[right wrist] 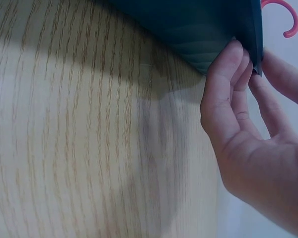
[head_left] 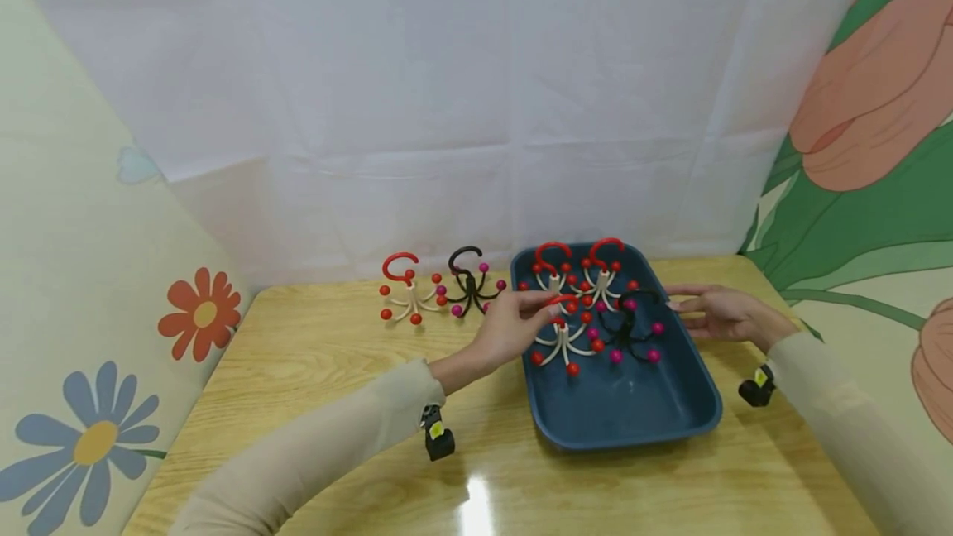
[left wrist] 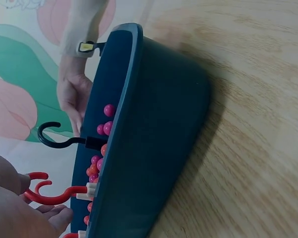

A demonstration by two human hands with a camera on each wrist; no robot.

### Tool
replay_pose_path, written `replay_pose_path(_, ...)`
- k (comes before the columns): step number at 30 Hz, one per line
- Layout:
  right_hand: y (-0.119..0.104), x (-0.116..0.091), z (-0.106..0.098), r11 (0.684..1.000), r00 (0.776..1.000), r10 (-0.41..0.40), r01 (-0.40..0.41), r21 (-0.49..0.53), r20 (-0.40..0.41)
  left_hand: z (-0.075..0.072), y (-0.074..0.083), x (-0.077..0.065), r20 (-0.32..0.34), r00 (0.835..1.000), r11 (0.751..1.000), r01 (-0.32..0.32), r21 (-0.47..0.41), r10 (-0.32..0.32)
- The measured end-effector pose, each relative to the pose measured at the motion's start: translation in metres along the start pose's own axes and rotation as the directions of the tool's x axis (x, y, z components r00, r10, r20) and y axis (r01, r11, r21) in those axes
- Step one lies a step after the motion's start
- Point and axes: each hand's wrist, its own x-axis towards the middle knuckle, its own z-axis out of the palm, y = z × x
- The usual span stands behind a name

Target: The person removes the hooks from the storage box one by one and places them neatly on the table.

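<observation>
Tray [head_left: 633, 405] holds 4 hooks [head_left: 563, 343] incl. blk one [head_left: 627, 327].

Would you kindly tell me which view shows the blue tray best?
The head view, since the tray appears from above with nearly all its rim and some floor visible. The left wrist view shows mainly an outer wall; the right wrist, only part of its outside.

Perhaps a booth: white sheet [head_left: 402, 89], floral walls [head_left: 74, 271].
</observation>
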Motion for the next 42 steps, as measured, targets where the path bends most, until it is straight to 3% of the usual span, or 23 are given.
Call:
replay_pose_path(11,0.001,0.004,-0.001,1.000,1.000,0.004,-0.004,0.010,-0.020,0.007,-0.003,0.005,-0.029,0.999,1.000,-0.013,0.013,0.013)
replay_pose_path(21,-0.001,0.002,0.000,1.000,1.000,0.000,0.000,0.016,-0.001,0.013,-0.010,0.006,-0.110,0.993,0.999,-0.040,-0.028,0.036)
replay_pose_path(34,0.001,0.002,-0.001,1.000,1.000,-0.001,0.001,0.017,0.006,0.006,-0.012,0.007,-0.073,0.997,0.996,-0.036,-0.078,0.030)
replay_pose_path(42,0.001,0.002,-0.001,1.000,1.000,0.002,-0.002,0.025,-0.009,0.000,-0.008,0.007,-0.056,0.998,0.998,-0.044,-0.041,0.042)
